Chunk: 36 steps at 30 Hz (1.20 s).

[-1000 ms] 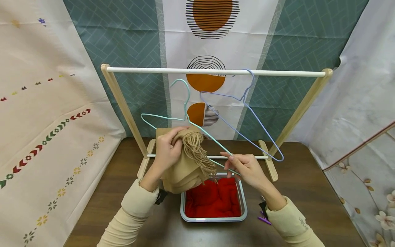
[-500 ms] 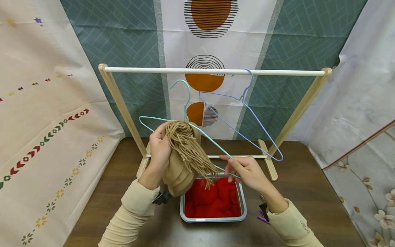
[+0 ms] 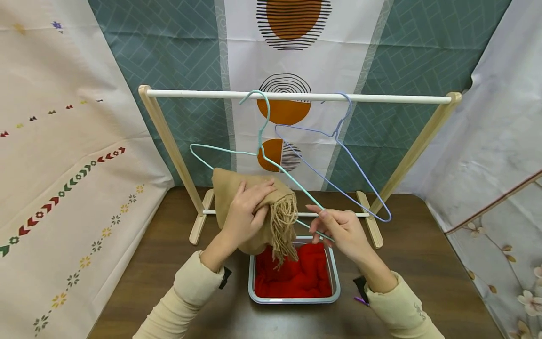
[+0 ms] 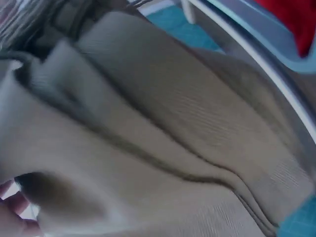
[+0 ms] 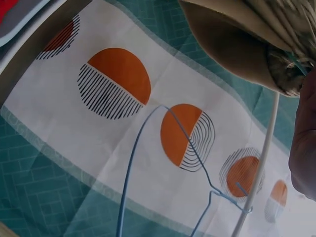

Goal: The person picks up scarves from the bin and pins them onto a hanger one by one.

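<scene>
A tan fringed scarf is draped over the lower bar of a mint-green wire hanger; its folded layers fill the left wrist view. My left hand rests on the scarf near the fringe, fingers spread fairly straight across the cloth. At the hanger's right corner, my right hand pinches the wire between thumb and fingers. The mint hook now overlaps the white rail of the rack. Much of the hanger's lower bar is hidden by the scarf. The right wrist view catches scarf fringe beside my right hand.
A lilac hanger hangs on the rail just right of the mint one. Below stands a grey-rimmed bin with red cloth inside. A purple object lies by my right sleeve. The rack's wooden posts stand at either side.
The mint hanger has risen, its hook moving from below the rail up to it. My left hand turned the scarf over, then back, and its fingers now lie across the cloth.
</scene>
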Available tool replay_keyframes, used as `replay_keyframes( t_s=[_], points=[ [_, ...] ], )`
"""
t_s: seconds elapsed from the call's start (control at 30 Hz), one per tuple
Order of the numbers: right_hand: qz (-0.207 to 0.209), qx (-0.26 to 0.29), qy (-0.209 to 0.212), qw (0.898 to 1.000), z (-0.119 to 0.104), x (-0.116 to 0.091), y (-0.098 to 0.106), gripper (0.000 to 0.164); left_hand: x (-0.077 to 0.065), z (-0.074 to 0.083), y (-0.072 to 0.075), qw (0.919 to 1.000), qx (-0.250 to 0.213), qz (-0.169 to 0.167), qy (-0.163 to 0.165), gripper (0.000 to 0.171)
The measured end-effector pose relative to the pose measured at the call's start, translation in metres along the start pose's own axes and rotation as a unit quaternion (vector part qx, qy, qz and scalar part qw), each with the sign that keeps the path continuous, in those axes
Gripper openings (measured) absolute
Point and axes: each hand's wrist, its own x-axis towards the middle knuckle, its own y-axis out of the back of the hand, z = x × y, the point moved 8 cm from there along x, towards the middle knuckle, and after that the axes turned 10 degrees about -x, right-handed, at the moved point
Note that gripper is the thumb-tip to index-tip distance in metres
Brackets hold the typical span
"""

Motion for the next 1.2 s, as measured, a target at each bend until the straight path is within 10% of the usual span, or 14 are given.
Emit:
replay_keyframes(
  t_s=[0.3,0.43,0.57,0.73,0.9,1.07,1.2],
  points=[
    [0.003,-0.022,0.012,1.0,-0.005,0.002,0.0,0.034,-0.015,0.007,-0.019,0.9867,0.091,-0.122,-0.058,0.051],
    [0.003,-0.033,0.013,0.999,-0.003,0.0,0.003,0.031,-0.018,0.006,-0.007,0.9923,0.073,-0.072,-0.069,0.056],
    [-0.001,-0.039,0.013,0.999,-0.002,-0.002,0.007,0.031,-0.021,-0.004,0.022,0.9935,0.081,0.056,-0.058,0.036],
    [-0.003,-0.044,0.035,0.998,-0.004,-0.006,0.011,0.028,-0.029,-0.029,0.059,0.979,0.105,0.172,0.025,0.033],
    [-0.005,-0.037,0.057,0.998,-0.006,-0.009,0.014,0.029,-0.035,-0.057,0.076,0.9717,0.087,0.155,0.156,0.055],
    [-0.006,-0.024,0.063,0.998,-0.007,-0.011,0.016,0.028,-0.037,-0.084,0.079,0.9462,-0.097,0.127,0.281,0.055],
    [-0.005,-0.011,0.082,0.997,-0.009,-0.012,0.017,0.033,-0.034,-0.09,0.075,0.9188,-0.234,0.106,0.3,0.052]
  ],
)
